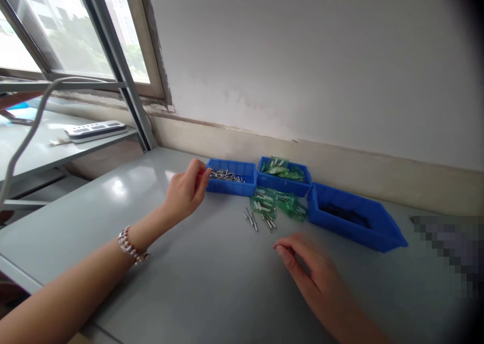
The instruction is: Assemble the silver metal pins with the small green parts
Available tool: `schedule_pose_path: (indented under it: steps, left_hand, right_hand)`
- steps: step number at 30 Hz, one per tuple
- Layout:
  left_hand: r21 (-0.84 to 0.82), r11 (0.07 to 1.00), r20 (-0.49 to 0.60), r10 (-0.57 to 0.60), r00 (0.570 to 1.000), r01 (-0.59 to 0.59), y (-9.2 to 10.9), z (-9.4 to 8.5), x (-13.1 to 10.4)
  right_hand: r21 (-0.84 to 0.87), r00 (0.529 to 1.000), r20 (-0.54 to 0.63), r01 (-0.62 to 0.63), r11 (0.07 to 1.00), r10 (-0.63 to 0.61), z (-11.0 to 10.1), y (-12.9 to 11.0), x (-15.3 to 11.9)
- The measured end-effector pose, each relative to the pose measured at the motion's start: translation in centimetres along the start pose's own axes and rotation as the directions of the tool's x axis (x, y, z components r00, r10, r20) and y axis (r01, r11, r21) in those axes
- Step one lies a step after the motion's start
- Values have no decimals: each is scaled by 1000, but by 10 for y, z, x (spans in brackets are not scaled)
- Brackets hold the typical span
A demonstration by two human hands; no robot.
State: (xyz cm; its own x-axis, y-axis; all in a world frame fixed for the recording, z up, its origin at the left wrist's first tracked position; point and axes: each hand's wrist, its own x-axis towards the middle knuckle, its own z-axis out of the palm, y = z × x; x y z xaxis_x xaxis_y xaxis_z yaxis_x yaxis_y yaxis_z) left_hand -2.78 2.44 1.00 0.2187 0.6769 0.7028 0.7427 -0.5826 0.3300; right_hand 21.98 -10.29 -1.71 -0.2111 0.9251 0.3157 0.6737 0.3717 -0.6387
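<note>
in the head view, the loose metal pins (250,220) lie flat on the grey table (212,273), between the two hands. their long axes run from upper left to lower right, at slightly different slants, and their lower ends sit close together. a second small group of pins (269,224) slants much the same way, just beside the green packets (280,203).

three blue bins stand in a row near the wall. the left bin (231,188) has metal pins (227,176) heaped at mixed angles; the middle bin (283,185) holds more green packets with pale pieces showing through; the right bin (348,234) has dark contents, too dim to make out.

the left hand (186,188) is at the left end of the left bin, fingers curled and tips near the thumb; whether they hold a pin, i cannot tell. the right hand (315,273) is blurred, thumb and forefinger tips close together, near the second group and on its wearer side; i cannot tell whether anything is between them.
</note>
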Motion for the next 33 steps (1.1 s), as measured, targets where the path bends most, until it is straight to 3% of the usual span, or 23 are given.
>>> schedule_pose_path:
  steps: [3,8,18,24,33]
  left_hand:
    - [-23,999,36,40,999,-39,6,2,-5]
    - [-72,989,140,141,980,-132,17,5,-13]
    - [-164,955,235,283,930,-249,23,9,-21]
    - [-168,950,251,299,921,-263,25,9,-22]
    - [-182,928,285,367,885,-326,28,13,-27]
  right_hand:
    - [-65,997,-68,23,998,-27,0,7,1]
    - [-326,981,-194,-41,944,-25,2,26,7]
    - [-509,993,-114,-34,860,-29,16,41,32]
    - [-460,993,-117,-24,887,-33,16,42,34]
    - [-202,983,-166,-105,974,72,-7,25,18]
